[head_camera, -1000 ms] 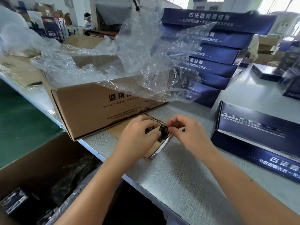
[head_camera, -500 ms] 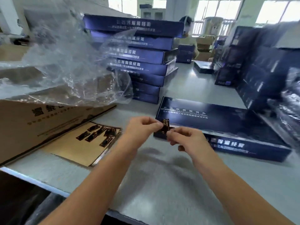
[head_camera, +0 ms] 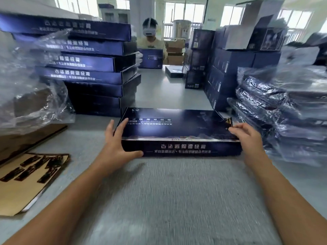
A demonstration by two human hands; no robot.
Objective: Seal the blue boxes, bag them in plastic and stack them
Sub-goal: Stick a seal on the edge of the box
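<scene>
A flat blue box (head_camera: pixel 177 126) with white lettering lies closed on the grey table (head_camera: pixel 177 191) straight ahead. My left hand (head_camera: pixel 116 144) braces its near left corner, fingers straight along the left end and thumb on the front face. My right hand (head_camera: pixel 246 137) is at the right end of the lid, fingers curled. A small dark and gold sticker seal (head_camera: pixel 228 121) stands at its fingertips, over the lid's right edge. A brown backing sheet (head_camera: pixel 30 175) with several more seals lies at the left.
A stack of several unbagged blue boxes (head_camera: pixel 85 68) stands behind left, beside crumpled clear plastic bags (head_camera: pixel 30 89) on a cardboard carton. Bagged boxes (head_camera: pixel 286 114) pile up at the right. Upright dark cartons (head_camera: pixel 230 68) stand behind them. A person (head_camera: pixel 150 41) works across the table.
Both hands pinched one seal between them; now they have parted. My view swung right to the box, my left hand took its left corner, and my right hand carried the seal to the right end.
</scene>
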